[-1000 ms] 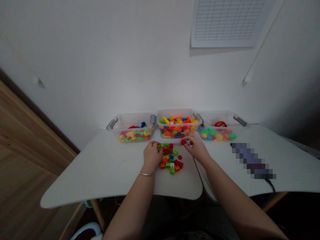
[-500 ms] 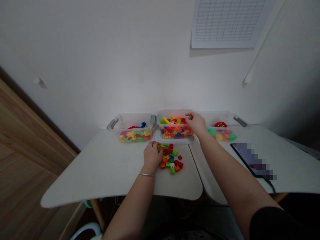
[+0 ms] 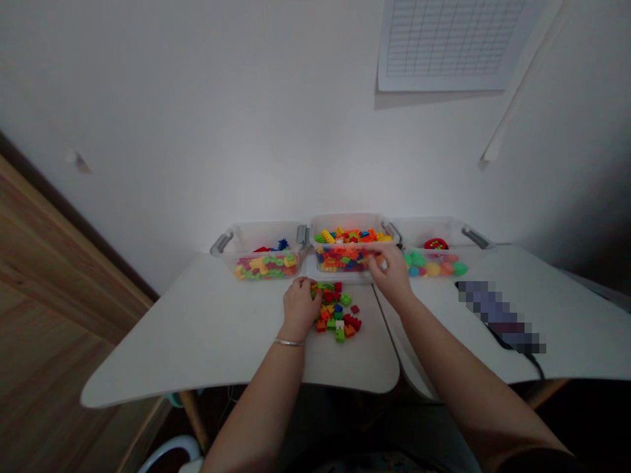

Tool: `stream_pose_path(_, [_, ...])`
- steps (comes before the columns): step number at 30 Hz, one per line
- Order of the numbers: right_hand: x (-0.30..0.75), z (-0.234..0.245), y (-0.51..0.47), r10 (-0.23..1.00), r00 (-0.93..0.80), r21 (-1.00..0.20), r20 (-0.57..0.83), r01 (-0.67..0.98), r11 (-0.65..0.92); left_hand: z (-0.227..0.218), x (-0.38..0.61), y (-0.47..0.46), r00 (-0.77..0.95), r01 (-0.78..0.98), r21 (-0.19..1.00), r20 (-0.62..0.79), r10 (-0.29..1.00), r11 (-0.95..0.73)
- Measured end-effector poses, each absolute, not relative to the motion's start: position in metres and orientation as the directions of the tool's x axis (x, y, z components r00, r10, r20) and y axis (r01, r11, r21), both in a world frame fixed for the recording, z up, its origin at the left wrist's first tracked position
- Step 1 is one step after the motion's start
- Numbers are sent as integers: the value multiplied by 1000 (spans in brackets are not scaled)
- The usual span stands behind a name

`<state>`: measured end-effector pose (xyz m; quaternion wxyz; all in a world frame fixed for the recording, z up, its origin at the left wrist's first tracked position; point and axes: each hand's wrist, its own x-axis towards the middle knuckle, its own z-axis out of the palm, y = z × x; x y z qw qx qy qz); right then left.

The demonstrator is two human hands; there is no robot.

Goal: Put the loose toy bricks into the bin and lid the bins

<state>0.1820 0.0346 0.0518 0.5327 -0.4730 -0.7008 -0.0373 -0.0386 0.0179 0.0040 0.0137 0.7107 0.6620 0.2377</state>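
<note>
A pile of small building bricks (image 3: 330,314) in red, green, orange, yellow, blue and white lies on the table. My left hand (image 3: 300,303) rests at the pile's left edge, fingers loosely curved around some bricks without a visible grip; its fingertips are partly hidden. Behind the pile stands a clear plastic box (image 3: 345,253) filled with colourful bricks. My right hand (image 3: 392,270) is at the box's front right corner, above the table, with thumb and fingers apart. Nothing shows clearly between them.
A clear box of mixed toy pieces (image 3: 266,266) stands at left, another with coloured balls (image 3: 436,268) at right. A phone-like device (image 3: 497,318) with a cable lies on the right table. A seam (image 3: 387,322) runs between the tables. The wall (image 3: 197,131) rises behind.
My right hand has drawn back from above the middle box's bricks and moved down, toward me, to its front right corner. My left hand has stayed beside the pile.
</note>
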Motion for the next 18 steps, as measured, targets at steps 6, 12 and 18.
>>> stream_pose_path(6, [165, -9, 14, 850, -127, -635, 512, 610, 474, 3, -38, 18, 18, 935, 328, 337, 941, -136])
stream_pose_path(12, [161, -24, 17, 875, -233, -618, 425, 631, 468, 2, -37, 19, 6, 929, 346, 335, 942, -129])
stream_pose_path(18, [161, -25, 16, 878, -243, -548, 413, 703, 453, 2, -37, 19, 10, 932, 338, 333, 943, -129])
